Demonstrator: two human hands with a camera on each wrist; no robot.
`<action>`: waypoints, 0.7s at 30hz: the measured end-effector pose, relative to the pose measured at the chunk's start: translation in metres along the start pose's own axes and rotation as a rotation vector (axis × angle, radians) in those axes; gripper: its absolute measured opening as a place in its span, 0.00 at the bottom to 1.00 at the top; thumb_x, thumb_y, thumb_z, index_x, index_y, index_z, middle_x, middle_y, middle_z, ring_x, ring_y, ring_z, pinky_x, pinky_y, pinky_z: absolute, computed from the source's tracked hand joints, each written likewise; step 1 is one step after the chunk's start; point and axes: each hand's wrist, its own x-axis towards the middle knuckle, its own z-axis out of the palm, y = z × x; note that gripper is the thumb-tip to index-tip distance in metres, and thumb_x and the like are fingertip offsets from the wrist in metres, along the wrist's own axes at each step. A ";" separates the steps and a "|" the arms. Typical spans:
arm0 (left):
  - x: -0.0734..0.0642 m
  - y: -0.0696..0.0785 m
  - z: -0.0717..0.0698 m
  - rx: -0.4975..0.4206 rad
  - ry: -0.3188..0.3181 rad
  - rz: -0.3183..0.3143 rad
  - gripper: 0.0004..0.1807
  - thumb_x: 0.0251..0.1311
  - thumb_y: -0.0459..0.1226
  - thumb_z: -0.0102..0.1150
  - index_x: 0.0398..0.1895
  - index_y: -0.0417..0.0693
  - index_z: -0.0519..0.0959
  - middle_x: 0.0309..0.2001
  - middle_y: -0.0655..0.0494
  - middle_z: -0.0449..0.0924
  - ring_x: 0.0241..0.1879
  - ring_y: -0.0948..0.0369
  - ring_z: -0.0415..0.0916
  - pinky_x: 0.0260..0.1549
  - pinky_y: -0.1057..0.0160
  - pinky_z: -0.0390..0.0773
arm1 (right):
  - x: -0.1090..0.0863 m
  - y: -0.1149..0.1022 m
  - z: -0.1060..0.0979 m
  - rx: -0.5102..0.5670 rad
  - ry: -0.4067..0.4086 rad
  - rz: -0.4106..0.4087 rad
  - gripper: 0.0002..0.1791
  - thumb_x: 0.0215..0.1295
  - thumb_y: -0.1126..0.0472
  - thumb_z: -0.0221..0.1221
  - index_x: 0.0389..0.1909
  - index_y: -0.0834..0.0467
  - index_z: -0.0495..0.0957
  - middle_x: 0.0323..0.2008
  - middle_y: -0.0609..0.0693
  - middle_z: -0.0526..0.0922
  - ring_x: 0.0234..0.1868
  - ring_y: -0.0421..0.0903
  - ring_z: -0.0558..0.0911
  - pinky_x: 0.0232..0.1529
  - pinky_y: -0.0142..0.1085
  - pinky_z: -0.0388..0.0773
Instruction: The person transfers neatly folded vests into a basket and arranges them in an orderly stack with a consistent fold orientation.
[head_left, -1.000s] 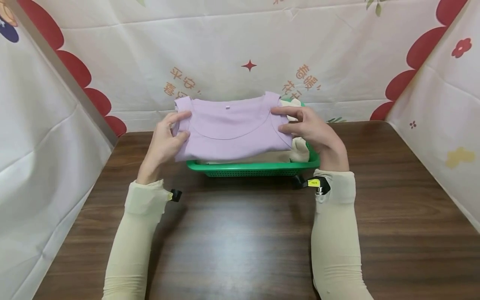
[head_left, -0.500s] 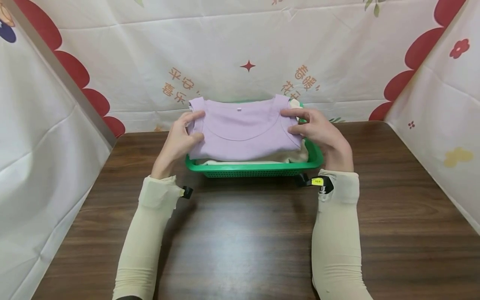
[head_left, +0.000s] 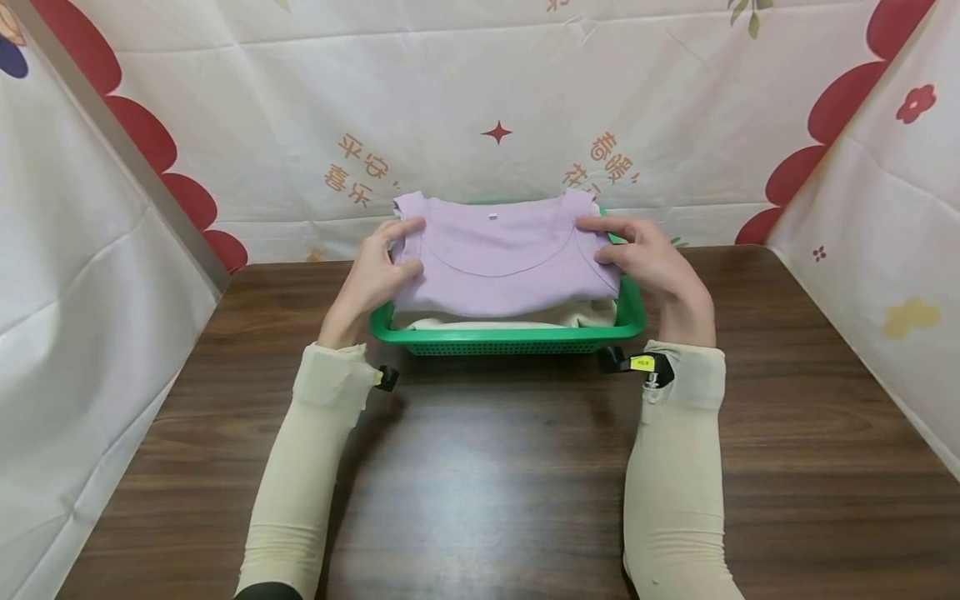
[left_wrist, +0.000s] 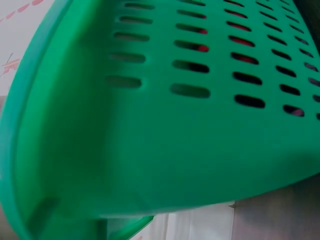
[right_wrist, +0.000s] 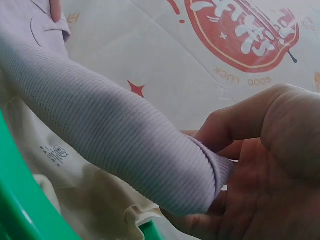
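Note:
A folded lilac ribbed top with a scooped neckline and a small white tag lies over the green basket. My left hand grips its left side, thumb and index finger on the front face. On the opposite side my right hand pinches the other edge; in the right wrist view that hand has its thumb above and fingers beneath the folded end of the top. Cream cloth shows under the top inside the basket. Only the slotted basket wall fills the left wrist view.
The basket stands at the back of a dark wooden table. Behind it hangs a white printed cloth with red scallops at both sides. Small black cameras sit on the wrists.
Both hands have moved to the right with the lilac top, the left hand further. The top now sits centred over the basket and covers the cream cloth at its right end.

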 end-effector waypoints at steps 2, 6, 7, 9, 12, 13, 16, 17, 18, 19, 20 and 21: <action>0.001 -0.001 0.001 -0.003 -0.002 0.004 0.35 0.52 0.27 0.57 0.70 0.42 0.76 0.72 0.45 0.71 0.67 0.53 0.63 0.66 0.54 0.64 | 0.000 0.001 -0.001 -0.006 -0.002 0.001 0.29 0.74 0.71 0.47 0.75 0.60 0.69 0.69 0.55 0.66 0.49 0.40 0.73 0.40 0.25 0.75; 0.000 -0.002 0.002 -0.007 -0.005 0.007 0.36 0.51 0.26 0.58 0.70 0.42 0.76 0.72 0.46 0.71 0.68 0.54 0.63 0.67 0.55 0.63 | 0.000 0.004 -0.002 -0.002 0.007 -0.022 0.28 0.73 0.73 0.48 0.73 0.62 0.70 0.53 0.51 0.73 0.37 0.37 0.74 0.36 0.26 0.75; 0.001 -0.003 0.002 -0.008 -0.005 0.008 0.36 0.51 0.26 0.58 0.70 0.41 0.76 0.72 0.46 0.71 0.69 0.55 0.63 0.68 0.54 0.63 | 0.001 0.005 -0.002 -0.005 0.009 -0.032 0.28 0.72 0.73 0.48 0.73 0.63 0.71 0.48 0.49 0.73 0.32 0.37 0.73 0.34 0.27 0.73; 0.001 -0.004 0.003 -0.007 -0.006 0.006 0.37 0.51 0.26 0.58 0.70 0.41 0.75 0.73 0.46 0.70 0.70 0.54 0.63 0.69 0.54 0.62 | 0.002 0.007 -0.003 -0.012 0.008 -0.045 0.27 0.72 0.73 0.49 0.72 0.64 0.71 0.44 0.48 0.71 0.27 0.37 0.70 0.31 0.29 0.71; 0.002 -0.007 0.004 0.003 -0.009 -0.007 0.37 0.51 0.25 0.58 0.71 0.41 0.75 0.74 0.46 0.69 0.74 0.55 0.61 0.72 0.54 0.60 | 0.003 0.012 -0.003 -0.018 -0.003 -0.048 0.28 0.73 0.73 0.49 0.72 0.64 0.70 0.49 0.50 0.70 0.26 0.39 0.67 0.31 0.30 0.69; 0.002 -0.008 0.005 0.009 -0.010 -0.011 0.37 0.51 0.26 0.58 0.71 0.41 0.74 0.74 0.46 0.69 0.75 0.55 0.60 0.73 0.54 0.60 | 0.003 0.013 -0.003 -0.021 -0.006 -0.040 0.28 0.73 0.73 0.48 0.73 0.64 0.70 0.53 0.51 0.70 0.27 0.39 0.68 0.31 0.30 0.69; 0.002 -0.010 0.007 0.026 -0.013 -0.023 0.37 0.52 0.26 0.58 0.71 0.42 0.74 0.75 0.47 0.68 0.77 0.55 0.58 0.75 0.53 0.59 | 0.005 0.017 -0.004 -0.013 -0.015 -0.016 0.28 0.73 0.72 0.48 0.74 0.62 0.69 0.64 0.54 0.66 0.35 0.38 0.70 0.34 0.28 0.70; 0.002 -0.010 0.007 0.034 -0.014 -0.026 0.37 0.52 0.26 0.58 0.71 0.42 0.74 0.75 0.47 0.68 0.77 0.55 0.58 0.76 0.53 0.58 | 0.005 0.018 -0.004 -0.007 -0.017 -0.010 0.29 0.73 0.72 0.48 0.74 0.62 0.69 0.66 0.54 0.65 0.38 0.38 0.70 0.34 0.27 0.71; 0.002 -0.010 0.008 0.040 -0.014 -0.026 0.37 0.52 0.26 0.58 0.71 0.42 0.74 0.75 0.48 0.68 0.77 0.55 0.59 0.76 0.52 0.59 | 0.006 0.018 -0.003 0.001 -0.018 -0.002 0.29 0.73 0.72 0.48 0.74 0.62 0.69 0.67 0.54 0.64 0.39 0.38 0.70 0.34 0.27 0.71; 0.002 -0.010 0.009 0.048 -0.013 -0.026 0.37 0.52 0.27 0.59 0.71 0.43 0.74 0.75 0.48 0.68 0.77 0.55 0.59 0.76 0.52 0.59 | 0.006 0.019 -0.003 0.002 -0.017 0.002 0.29 0.74 0.72 0.47 0.74 0.61 0.69 0.67 0.54 0.64 0.36 0.38 0.70 0.34 0.27 0.70; 0.002 -0.010 0.009 0.056 -0.013 -0.028 0.37 0.52 0.27 0.59 0.71 0.43 0.74 0.75 0.49 0.68 0.76 0.55 0.59 0.75 0.52 0.59 | 0.007 0.020 -0.003 0.012 -0.018 0.006 0.29 0.74 0.72 0.47 0.75 0.62 0.69 0.68 0.54 0.64 0.37 0.38 0.69 0.33 0.27 0.70; 0.002 -0.010 0.010 0.062 -0.014 -0.029 0.37 0.52 0.27 0.59 0.72 0.44 0.74 0.75 0.49 0.68 0.76 0.55 0.60 0.76 0.51 0.59 | 0.007 0.019 -0.003 0.017 -0.014 0.013 0.29 0.74 0.72 0.47 0.74 0.61 0.69 0.67 0.54 0.64 0.34 0.38 0.68 0.32 0.28 0.69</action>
